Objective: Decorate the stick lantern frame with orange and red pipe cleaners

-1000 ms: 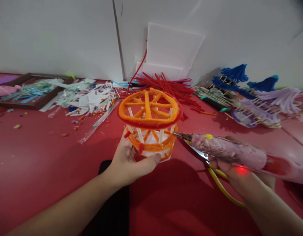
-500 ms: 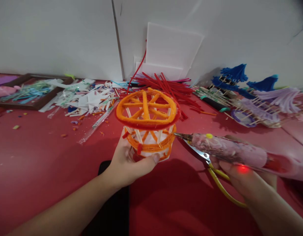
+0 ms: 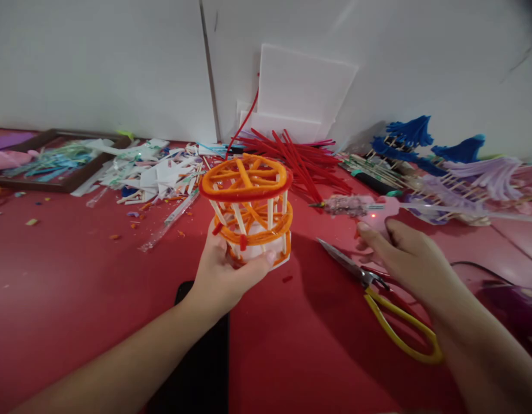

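Observation:
My left hand [image 3: 231,279] is wrapped round the lower part of a small round structure [image 3: 248,187], made of orange and red fuzzy strips joined by pale sticks over a white base. Its wheel-like top is tilted toward me. On the right, my right hand [image 3: 399,247] grips a pink glue gun [image 3: 380,208] with a small red light lit. The gun's dark tip points left, apart from the structure. Below it, scissors [image 3: 397,313] with yellow handles lie on the red table [image 3: 270,356].
A black flat object [image 3: 201,362] lies under my left forearm. Behind are white scraps [image 3: 162,175], red strips [image 3: 300,158], white sheets [image 3: 306,83] against the wall and a brown frame [image 3: 71,181]. Blue and lilac pieces [image 3: 459,149] on sticks stand at right.
The glue gun has moved up and away from the structure, pointing left in my right hand. The structure has tilted and shifted slightly left, showing more of its side. More of the scissors shows.

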A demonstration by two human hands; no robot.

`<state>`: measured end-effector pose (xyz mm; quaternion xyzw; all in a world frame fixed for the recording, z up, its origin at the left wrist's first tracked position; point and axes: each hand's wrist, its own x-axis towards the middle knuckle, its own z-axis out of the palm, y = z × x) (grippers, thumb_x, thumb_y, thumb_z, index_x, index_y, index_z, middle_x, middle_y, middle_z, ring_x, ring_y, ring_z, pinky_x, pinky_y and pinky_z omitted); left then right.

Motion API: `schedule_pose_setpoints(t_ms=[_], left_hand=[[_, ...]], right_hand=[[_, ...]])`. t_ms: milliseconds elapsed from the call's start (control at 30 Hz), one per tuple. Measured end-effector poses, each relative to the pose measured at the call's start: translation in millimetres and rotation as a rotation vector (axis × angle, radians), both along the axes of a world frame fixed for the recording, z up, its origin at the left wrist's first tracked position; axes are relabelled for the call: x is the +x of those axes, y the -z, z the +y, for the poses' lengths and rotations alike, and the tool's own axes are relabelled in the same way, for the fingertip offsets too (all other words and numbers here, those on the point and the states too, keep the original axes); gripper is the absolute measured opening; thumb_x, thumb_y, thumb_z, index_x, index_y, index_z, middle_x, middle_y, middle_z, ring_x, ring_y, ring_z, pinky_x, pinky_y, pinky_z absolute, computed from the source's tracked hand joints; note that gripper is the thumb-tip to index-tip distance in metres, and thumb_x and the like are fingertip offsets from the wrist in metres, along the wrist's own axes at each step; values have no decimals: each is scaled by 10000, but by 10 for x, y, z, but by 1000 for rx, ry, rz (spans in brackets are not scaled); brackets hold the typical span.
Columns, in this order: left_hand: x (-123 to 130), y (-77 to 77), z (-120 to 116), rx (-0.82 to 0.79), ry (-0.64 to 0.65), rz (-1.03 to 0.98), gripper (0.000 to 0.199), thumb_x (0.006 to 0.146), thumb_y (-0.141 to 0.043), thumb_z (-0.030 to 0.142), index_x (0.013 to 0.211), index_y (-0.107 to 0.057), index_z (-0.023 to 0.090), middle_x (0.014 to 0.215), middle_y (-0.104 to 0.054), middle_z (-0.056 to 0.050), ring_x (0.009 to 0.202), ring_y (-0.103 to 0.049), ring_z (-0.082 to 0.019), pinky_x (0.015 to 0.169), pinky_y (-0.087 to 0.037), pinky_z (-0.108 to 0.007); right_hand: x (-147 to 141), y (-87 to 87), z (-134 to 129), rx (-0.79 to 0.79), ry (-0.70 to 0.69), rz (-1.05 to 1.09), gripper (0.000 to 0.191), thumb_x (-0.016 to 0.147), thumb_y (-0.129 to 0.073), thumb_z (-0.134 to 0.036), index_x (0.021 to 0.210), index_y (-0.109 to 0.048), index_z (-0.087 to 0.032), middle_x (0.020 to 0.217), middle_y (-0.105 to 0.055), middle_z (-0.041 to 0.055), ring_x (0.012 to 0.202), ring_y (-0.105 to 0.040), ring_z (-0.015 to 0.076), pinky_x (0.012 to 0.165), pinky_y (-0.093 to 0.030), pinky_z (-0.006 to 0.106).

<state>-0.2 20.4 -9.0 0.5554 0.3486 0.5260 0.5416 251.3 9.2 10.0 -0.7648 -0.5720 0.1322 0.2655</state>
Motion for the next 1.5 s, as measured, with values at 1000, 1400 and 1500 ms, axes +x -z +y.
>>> schedule_pose_setpoints(t_ms=[1000, 1400, 1500], left_hand=[[80, -10, -11, -117, -127, -8, 569, 626, -800, 171, 1086, -465, 183, 1089, -710, -114, 980, -701, -275, 900, -560, -423], [85, 112, -45, 70, -147, 133, 713, 584, -818, 132, 1172, -425, 225, 1172, -608, -91, 1061, -643, -273, 923, -534, -435], [73, 135, -48, 104, -151, 188, 720, 604, -799, 125, 1208, -424, 241, 1162, -601, -81, 1067, -633, -269, 939, -523, -432]], right_hand=[[-672, 183, -232, 139, -601, 224, 143, 857, -510, -107, 818, -615, -196, 857, -628, 44, 810, -599, 160, 761, -508, 317], [-731, 90, -266, 130, -326, 1326, 251, 712, -767, -282, 771, -527, -240, 670, -636, -62, 595, -629, 104, 604, -543, 253], [-743, 72, -244, 112, -288, 1366, 303, 669, -792, -258, 746, -500, -238, 645, -631, -74, 558, -608, 91, 572, -528, 238]])
